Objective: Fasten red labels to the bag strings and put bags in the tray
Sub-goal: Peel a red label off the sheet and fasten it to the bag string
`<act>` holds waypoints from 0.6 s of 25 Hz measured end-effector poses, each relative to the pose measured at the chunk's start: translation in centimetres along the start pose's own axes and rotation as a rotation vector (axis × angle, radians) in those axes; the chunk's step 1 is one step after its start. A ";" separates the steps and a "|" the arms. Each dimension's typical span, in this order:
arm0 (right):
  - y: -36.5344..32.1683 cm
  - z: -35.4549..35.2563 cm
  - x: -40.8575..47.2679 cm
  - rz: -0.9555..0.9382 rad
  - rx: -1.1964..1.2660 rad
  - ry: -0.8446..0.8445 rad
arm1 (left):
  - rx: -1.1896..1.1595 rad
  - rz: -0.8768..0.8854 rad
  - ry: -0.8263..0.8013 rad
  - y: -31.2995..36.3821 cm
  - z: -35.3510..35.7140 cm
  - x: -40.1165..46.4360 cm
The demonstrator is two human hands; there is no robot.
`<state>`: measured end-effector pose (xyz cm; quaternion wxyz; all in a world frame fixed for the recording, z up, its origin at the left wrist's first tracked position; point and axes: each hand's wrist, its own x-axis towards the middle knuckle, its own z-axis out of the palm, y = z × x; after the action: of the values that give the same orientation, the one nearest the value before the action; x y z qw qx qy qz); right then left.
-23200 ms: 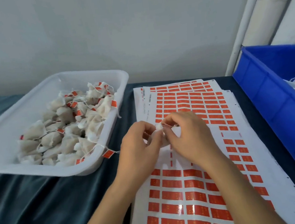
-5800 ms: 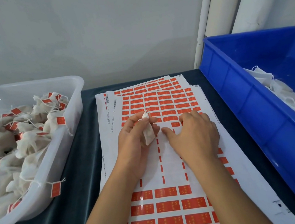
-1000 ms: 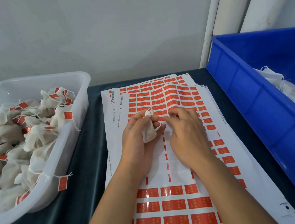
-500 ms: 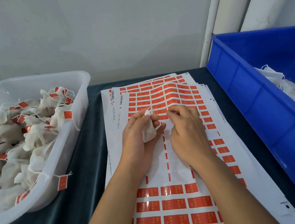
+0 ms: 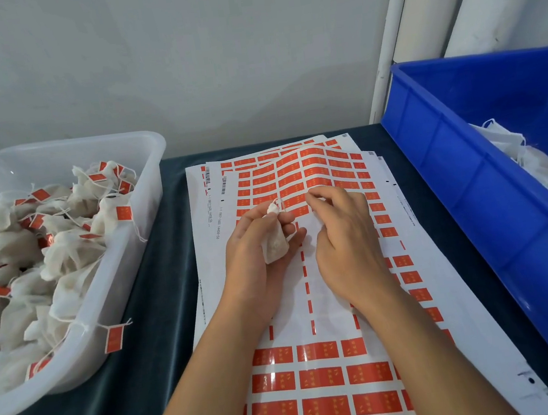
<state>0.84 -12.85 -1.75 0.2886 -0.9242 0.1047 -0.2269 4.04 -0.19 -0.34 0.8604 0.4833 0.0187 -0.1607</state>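
Now our right hand has crept up the label sheet, fingertips curled, pinching at a red label and bowing the sheet at centre frame; our left hand still grips the bag — peeling looks underway, with the tray waiting at left.

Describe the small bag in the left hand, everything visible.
The bag is a small off-white pouch of thin, gauzy fabric, bulging with pale contents, gathered at the neck with a white string at its top. It lies roughly upright across the left hand, whose thumb and fingers curl round it, above the label sheet. No red label shows on its string. The right hand is beside it, apart.
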 end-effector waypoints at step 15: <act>1.2 -0.6 0.7 0.244 0.455 0.146 | 0.014 -0.015 0.018 0.3 0.3 -0.1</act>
<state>1.08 -14.31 -1.79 0.5058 -0.7973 0.1823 -0.2744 4.01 -0.32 0.07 0.8555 0.4907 0.0291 -0.1629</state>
